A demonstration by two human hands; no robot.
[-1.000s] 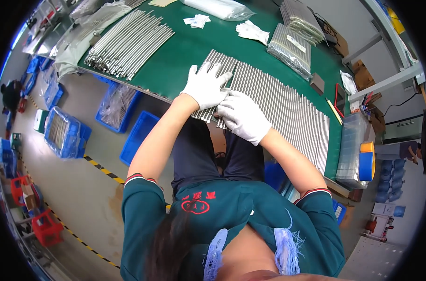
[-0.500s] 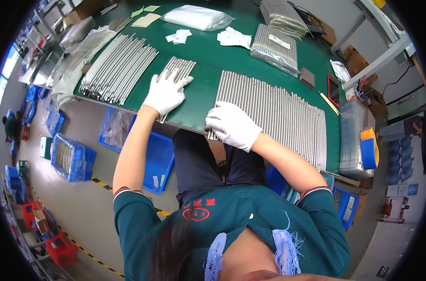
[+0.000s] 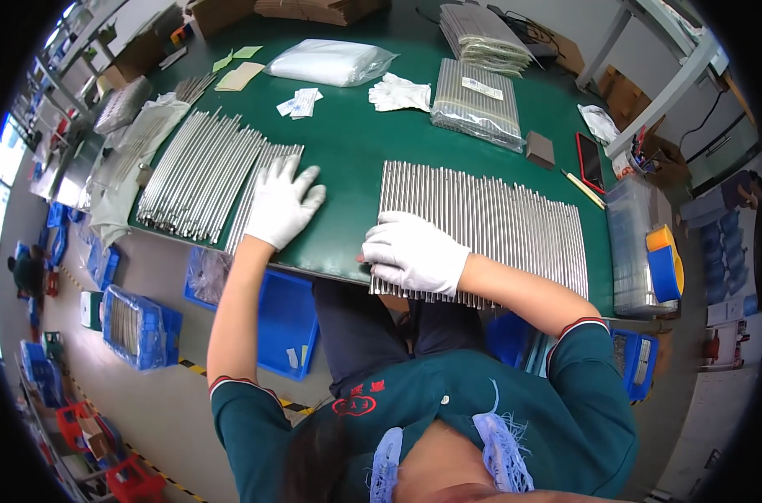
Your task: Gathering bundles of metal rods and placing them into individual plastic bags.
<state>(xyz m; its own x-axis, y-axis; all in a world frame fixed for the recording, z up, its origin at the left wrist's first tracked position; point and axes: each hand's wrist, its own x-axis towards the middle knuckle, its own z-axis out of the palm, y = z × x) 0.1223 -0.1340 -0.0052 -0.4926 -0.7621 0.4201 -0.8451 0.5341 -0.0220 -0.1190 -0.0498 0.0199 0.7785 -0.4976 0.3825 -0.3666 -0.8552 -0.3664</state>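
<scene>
Both of my hands wear white gloves. My left hand [image 3: 284, 203] lies with fingers spread on a narrow batch of metal rods [image 3: 276, 154], pressed close beside a wider bundle of metal rods [image 3: 201, 172] at the left. My right hand [image 3: 416, 253] is closed at the near left corner of a broad, flat row of metal rods [image 3: 481, 210]. A small dark bit shows at its fingertips, too little to name. The near ends of this row stick out past the table's front edge, partly under my right hand and forearm.
On the green table [image 3: 339, 138] lie a clear-wrapped white pack [image 3: 330, 63], a spare white glove [image 3: 399, 93], bagged rods [image 3: 479, 102], a brown block [image 3: 540, 150] and a red-edged phone [image 3: 590, 162]. A clear box with tape rolls [image 3: 666, 267] stands right. Blue bins [image 3: 284, 323] sit below.
My left hand and the narrow batch of rods have shifted left, up against the wider bundle. My right hand stays closed at the row's near left corner. The whole view has tilted slightly.
</scene>
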